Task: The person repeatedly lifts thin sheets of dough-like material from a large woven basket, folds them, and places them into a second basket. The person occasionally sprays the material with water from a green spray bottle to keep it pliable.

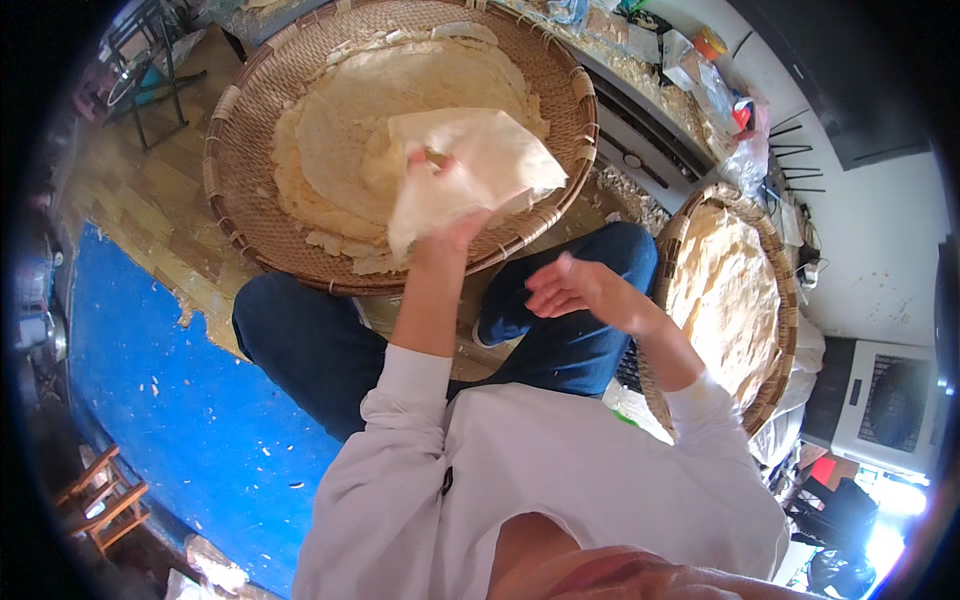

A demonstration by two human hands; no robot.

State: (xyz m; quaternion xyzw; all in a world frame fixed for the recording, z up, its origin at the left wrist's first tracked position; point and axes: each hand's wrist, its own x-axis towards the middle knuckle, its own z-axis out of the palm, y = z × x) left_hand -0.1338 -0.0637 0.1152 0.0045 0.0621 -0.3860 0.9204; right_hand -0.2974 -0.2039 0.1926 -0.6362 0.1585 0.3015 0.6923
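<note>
A thin, pale, dried sheet point(480, 161), maybe a flatbread or dough skin, lies draped over my left hand point(461, 229). Most of that hand is hidden beneath it, though reddish fingertips seem to show at a torn hole in the sheet. Under the raised sheet, a stack of similar round sheets point(405, 86) with ragged edges lies in a large woven bamboo tray point(240, 161). My right hand point(570, 289) is over my right thigh, holding nothing, its fingers loosely curled and the thumb apart.
A second woven basket point(784, 300) with crumpled pale sheets point(724, 292) leans at my right. A blue floor mat point(202, 420) with scattered crumbs spreads to the left. Beyond the tray runs a littered cabinet point(645, 142). A folding metal stand point(154, 82) and wooden stool point(112, 502) are at left.
</note>
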